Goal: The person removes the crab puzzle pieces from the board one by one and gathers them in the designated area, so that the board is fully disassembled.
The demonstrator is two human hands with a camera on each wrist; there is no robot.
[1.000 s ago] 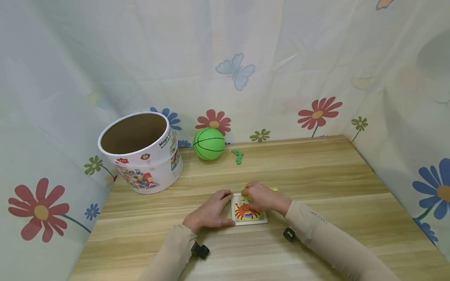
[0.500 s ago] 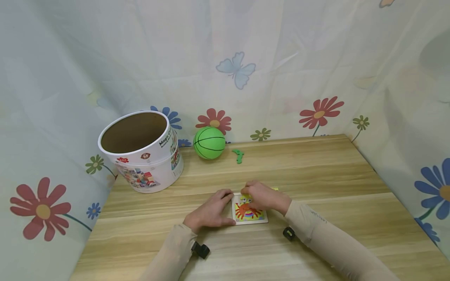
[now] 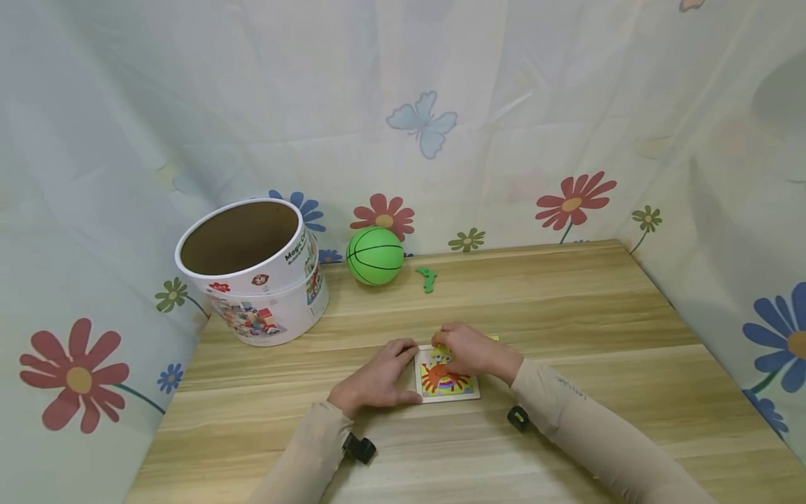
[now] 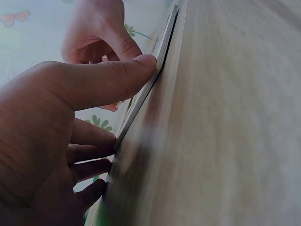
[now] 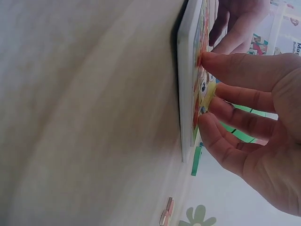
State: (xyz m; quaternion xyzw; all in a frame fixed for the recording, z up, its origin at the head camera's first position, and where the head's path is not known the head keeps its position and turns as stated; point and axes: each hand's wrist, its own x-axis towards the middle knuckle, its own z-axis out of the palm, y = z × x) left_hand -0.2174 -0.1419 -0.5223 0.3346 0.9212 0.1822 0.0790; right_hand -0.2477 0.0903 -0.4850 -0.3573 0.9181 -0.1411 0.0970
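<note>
A square crab jigsaw board [image 3: 448,397] with a pale frame and a red crab picture lies on the wooden table. My left hand [image 3: 376,379] holds its left side, thumb at the near corner and index finger at the far one. In the left wrist view, the thumb [image 4: 117,77] presses on the board's edge [image 4: 134,115]. My right hand [image 3: 474,352] is over the upper right of the board. In the right wrist view, its thumb and fingers pinch a yellow puzzle piece [image 5: 207,94] with a printed eye, raised from the picture. The board's far right corner is hidden.
A large white bucket [image 3: 277,315] stands at the back left, beside a green ball [image 3: 374,256]. A small green curved piece [image 3: 427,279] lies right of the ball. Beyond my right hand shows a bit of a yellow piece [image 3: 494,338]. A patterned curtain [image 3: 472,175] encloses the table.
Both hands stay almost in place. The yellow piece with the eyes has shifted slightly under the right fingers.
</note>
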